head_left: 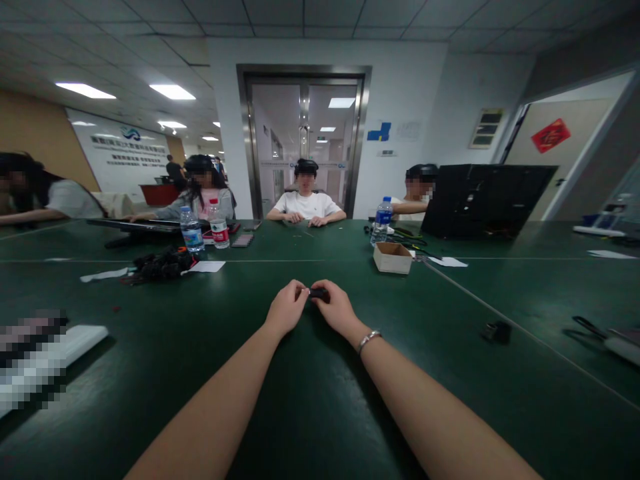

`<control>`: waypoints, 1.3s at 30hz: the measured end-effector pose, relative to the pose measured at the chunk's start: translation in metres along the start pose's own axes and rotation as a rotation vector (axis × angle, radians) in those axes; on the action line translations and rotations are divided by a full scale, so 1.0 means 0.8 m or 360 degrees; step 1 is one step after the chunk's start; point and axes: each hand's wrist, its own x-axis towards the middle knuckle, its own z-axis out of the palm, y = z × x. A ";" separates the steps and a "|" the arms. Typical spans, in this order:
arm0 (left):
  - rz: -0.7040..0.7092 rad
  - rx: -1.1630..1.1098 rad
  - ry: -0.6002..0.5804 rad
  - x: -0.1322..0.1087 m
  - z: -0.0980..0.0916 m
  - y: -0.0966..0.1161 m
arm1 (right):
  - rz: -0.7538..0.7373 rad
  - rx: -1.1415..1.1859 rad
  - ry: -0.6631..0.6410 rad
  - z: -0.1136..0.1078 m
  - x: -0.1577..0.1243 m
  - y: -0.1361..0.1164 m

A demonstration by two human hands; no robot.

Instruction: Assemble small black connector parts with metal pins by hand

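Note:
Out over the dark green table, my two hands meet in front of me. Between them is a small, dark, stubby cylinder (317, 293), too small to name. My right hand (339, 310), with a silver bracelet on its wrist, is closed with thumb and fingers round this piece. My left hand (286, 310) is closed in a pinch at the left end of the cylinder, where a small light spot shows. Whatever lies inside the left fingertips is hidden.
An open cardboard box (393, 259) and a water bottle (382, 221) stand ahead right. Black cables (163, 265) lie ahead left near two bottles. A small black object (496, 331) lies at right. Several people sit around the table; a monitor (487, 201) stands far right.

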 end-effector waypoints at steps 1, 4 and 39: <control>0.0007 -0.0021 -0.0002 -0.001 -0.001 0.001 | 0.0005 0.0001 0.0001 0.000 0.000 0.001; -0.0089 0.0026 -0.0077 -0.003 -0.003 0.005 | 0.0005 0.0000 -0.0013 0.001 0.000 0.001; -0.0025 -0.0859 0.0045 0.007 0.016 0.014 | 0.0225 0.0498 -0.0055 0.001 -0.002 -0.010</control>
